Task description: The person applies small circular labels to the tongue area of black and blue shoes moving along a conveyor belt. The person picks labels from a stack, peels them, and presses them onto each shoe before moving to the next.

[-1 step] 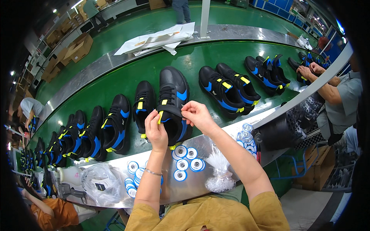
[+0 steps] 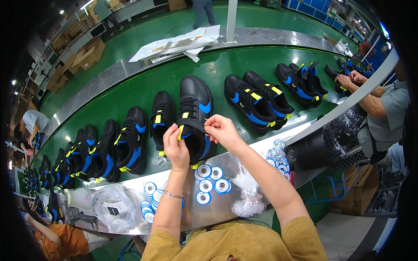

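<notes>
Right now both hands meet over a black sneaker with blue side panels and yellow tabs (image 2: 194, 117), which lies on the green conveyor belt (image 2: 143, 87) near its front edge. The left hand (image 2: 175, 147) has thumb and forefinger pressed together on a small yellow tab at the shoe's opening, while the right hand (image 2: 223, 130) pinches the collar just beside it; what sits between the right fingertips is too small to tell, possibly a thin tag.

Matching black and blue sneakers (image 2: 130, 141) stand in a row along the belt on either side. On the shiny metal ledge (image 2: 230, 163) in front of the person lie round white labels with blue rings (image 2: 212, 180), scattered flat and touching one another. Just right of them sits a clear plastic bag of thin white strands (image 2: 247, 195), its top spread open. Further left, a crumpled clear plastic bag (image 2: 114, 209) holds a dark card. At the belt's right end, another person's hands (image 2: 350, 79) rest on a shoe.
</notes>
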Motion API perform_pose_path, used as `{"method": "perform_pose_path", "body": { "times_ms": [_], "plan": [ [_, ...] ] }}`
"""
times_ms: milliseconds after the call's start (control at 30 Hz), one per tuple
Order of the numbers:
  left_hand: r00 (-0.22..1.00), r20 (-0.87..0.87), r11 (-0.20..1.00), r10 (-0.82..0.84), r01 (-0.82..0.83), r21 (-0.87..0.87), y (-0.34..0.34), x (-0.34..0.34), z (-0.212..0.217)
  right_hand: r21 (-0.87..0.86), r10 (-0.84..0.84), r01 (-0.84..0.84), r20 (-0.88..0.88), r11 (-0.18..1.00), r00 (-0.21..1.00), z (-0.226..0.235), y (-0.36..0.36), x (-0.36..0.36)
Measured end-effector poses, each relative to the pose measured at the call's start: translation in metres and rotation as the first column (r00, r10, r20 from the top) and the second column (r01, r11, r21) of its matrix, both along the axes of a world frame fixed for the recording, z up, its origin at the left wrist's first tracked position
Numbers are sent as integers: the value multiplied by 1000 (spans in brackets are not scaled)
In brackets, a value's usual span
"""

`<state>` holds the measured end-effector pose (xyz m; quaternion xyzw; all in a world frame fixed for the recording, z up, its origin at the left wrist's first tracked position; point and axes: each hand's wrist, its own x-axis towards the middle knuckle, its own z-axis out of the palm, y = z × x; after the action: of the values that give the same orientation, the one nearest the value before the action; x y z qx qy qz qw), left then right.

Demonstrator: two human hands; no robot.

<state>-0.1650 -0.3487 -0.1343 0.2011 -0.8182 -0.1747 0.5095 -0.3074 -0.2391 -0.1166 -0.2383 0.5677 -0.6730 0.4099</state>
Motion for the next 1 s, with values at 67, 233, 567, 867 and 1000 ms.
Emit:
{"method": "perform_pose_path", "body": {
  "times_ms": [67,233,567,867,1000],
  "plan": [
    [1000,-5,1000,4,-4,2,1,-1,0,27,-10,10,-17,1000,1000,-3,1,5],
    [1000,1,1000,11,-11,8,-1,-1,-1,21,-54,55,-62,998,997,-7,-4,13],
    [991,122,982,-50,27,185,-6,-14,25,133,-100,105,-40,986,994,-15,7,15],
    [195,-731,106,-654,980,167,77,88,208,84,-192,190,18,978,981,32,116,9],
    [-340,-649,-446,-680,895,-1,105,107,251,39,-240,240,-3,970,971,36,148,21]
  ]
}}
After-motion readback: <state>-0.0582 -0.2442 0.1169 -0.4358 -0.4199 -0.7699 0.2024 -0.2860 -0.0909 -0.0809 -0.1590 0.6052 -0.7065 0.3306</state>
